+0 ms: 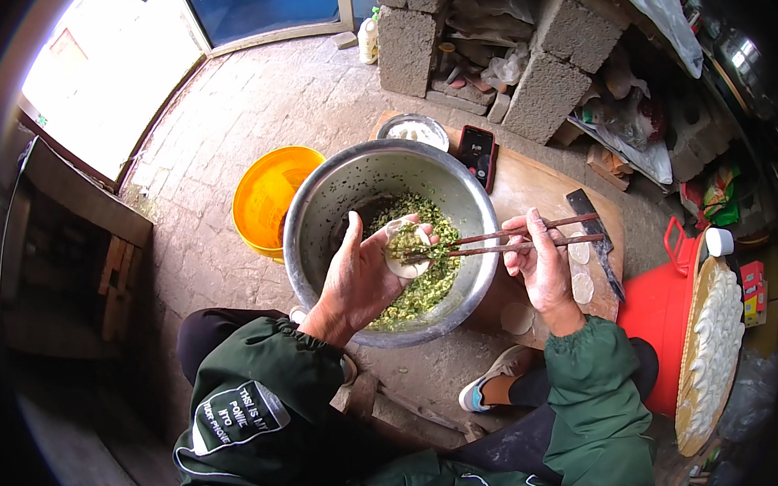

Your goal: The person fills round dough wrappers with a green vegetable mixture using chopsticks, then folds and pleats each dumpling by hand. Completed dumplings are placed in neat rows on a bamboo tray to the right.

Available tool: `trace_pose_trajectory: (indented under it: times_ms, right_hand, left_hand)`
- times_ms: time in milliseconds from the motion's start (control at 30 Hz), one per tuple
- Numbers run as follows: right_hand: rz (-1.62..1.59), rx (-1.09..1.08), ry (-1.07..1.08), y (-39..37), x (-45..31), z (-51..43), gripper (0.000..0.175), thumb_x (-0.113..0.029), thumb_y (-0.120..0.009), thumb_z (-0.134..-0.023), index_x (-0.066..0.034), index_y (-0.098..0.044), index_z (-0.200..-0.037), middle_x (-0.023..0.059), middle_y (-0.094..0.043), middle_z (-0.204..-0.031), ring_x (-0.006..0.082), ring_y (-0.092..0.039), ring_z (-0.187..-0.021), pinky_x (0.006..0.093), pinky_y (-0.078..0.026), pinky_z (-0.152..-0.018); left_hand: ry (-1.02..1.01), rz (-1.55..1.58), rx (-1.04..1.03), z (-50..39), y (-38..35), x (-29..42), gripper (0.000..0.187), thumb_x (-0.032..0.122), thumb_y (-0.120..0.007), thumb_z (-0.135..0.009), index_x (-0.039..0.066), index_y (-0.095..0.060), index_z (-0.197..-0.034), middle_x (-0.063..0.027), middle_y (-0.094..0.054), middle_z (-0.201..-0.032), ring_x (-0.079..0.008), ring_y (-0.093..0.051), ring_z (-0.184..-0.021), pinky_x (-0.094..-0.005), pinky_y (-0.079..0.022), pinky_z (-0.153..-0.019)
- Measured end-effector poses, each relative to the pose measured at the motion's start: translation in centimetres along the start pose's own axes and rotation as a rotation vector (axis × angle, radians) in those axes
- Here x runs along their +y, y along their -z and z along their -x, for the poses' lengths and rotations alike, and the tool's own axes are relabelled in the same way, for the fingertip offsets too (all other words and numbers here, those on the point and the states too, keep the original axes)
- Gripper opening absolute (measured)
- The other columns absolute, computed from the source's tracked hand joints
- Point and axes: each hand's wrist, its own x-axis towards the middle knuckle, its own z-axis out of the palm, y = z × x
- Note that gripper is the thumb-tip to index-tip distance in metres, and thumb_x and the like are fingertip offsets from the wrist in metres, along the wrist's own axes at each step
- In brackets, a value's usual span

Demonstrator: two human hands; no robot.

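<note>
On my left hand (367,275), palm up above a large metal bowl (308,265), lies a round dough wrapper (406,268) with green filling on it. My right hand (539,267) grips a pair of wooden chopsticks (521,240), their tips at the filling on the wrapper. Chopped green filling (426,298) covers much of the bowl's bottom, and bits cling to its wall. Right of the bowl, several flat wrappers (517,318) and a dark-bladed knife (591,220) lie on a wooden board (531,178).
A small metal bowl of flour (413,131) and a phone (476,156) are behind the bowl. A yellow bucket (266,203) stands left. At right, a round tray (688,391) of dumplings (717,339) rests on a red bucket (655,323). Concrete blocks (405,52) stand beyond.
</note>
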Motion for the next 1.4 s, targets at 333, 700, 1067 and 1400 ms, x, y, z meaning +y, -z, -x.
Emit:
trace_pose_trajectory:
  times_ms: [333, 700, 1067, 1400]
  right_hand:
    - [0.024, -0.004, 0.050, -0.5, -0.8, 0.5, 0.046, -0.039, -0.046, -0.103, 0.0036, -0.064, -0.098, 0.0039, -0.059, -0.070, 0.0111, -0.061, -0.057, 0.0229, -0.050, -0.049]
    - [0.015, 0.040, 0.124, -0.3, -1.8, 0.8, 0.047, -0.039, -0.045, -0.103, 0.0040, -0.063, -0.099, 0.0041, -0.058, -0.069, 0.0118, -0.060, -0.057, 0.0236, -0.049, -0.048]
    - [0.058, 0.058, 0.138, -0.8, -1.3, 0.9, 0.047, -0.037, -0.042, -0.105, 0.0039, -0.063, -0.098, 0.0050, -0.058, -0.066, 0.0124, -0.060, -0.057, 0.0237, -0.050, -0.051]
    - [0.008, 0.127, 0.174, -0.1, -1.3, 0.2, 0.045, -0.038, -0.045, -0.104, 0.0025, -0.063, -0.096, 0.0031, -0.056, -0.068, 0.0098, -0.059, -0.054, 0.0219, -0.048, -0.045]
  left_hand:
    - [0.040, 0.009, -0.031, -0.1, 0.1, -0.2, 0.081, 0.062, -0.020, -0.100, -0.004, -0.038, -0.143, -0.0172, -0.054, -0.135, -0.0296, -0.050, -0.125, -0.0428, -0.034, -0.113]
    - [0.051, 0.073, -0.035, -0.1, 0.1, -0.2, 0.078, 0.059, -0.027, -0.101, -0.005, -0.037, -0.143, -0.0224, -0.048, -0.139, -0.0329, -0.049, -0.127, -0.0444, -0.036, -0.113]
    - [0.057, 0.067, 0.018, -0.1, 0.2, -0.3, 0.070, 0.053, -0.037, -0.101, -0.004, -0.043, -0.140, -0.0208, -0.052, -0.136, -0.0327, -0.053, -0.123, -0.0431, -0.038, -0.112]
    - [-0.005, 0.087, 0.059, -0.1, 0.8, 0.0, 0.068, 0.051, -0.032, -0.103, -0.005, -0.041, -0.141, -0.0223, -0.053, -0.133, -0.0337, -0.053, -0.124, -0.0444, -0.039, -0.111]
